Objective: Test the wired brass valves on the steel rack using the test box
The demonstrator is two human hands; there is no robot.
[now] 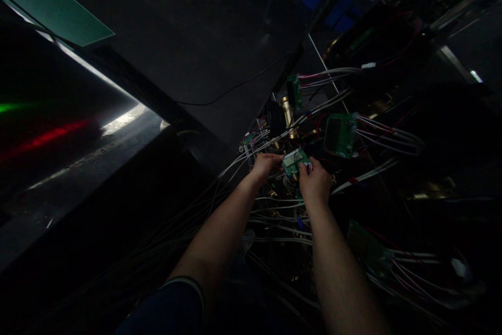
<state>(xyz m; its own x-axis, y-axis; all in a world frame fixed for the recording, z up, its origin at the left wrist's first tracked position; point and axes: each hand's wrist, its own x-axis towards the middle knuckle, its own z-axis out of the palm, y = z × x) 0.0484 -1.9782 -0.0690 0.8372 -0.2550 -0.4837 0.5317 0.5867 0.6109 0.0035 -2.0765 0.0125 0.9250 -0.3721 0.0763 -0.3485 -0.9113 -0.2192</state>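
Observation:
Between my two hands is a small green circuit board (295,160) with a pale display on its face. My left hand (266,164) grips the board's left edge with its fingertips. At the lower right edge my right hand (316,180) has thumb and fingers closed on it. Just beyond the board rises a brass fitting (288,115). A second green circuit board (340,135), trailing a bundle of thin wires, lies to the right of my hands. Whether wires join the held board is hard to see in the dim light.
More green boards with wires sit at the upper middle (294,90) and lower right (366,246). Pale cables (280,215) run beneath my forearms. On the left stands a shiny metal surface (78,136) with a green panel (58,11) above. Blue bins (337,3) are at the back.

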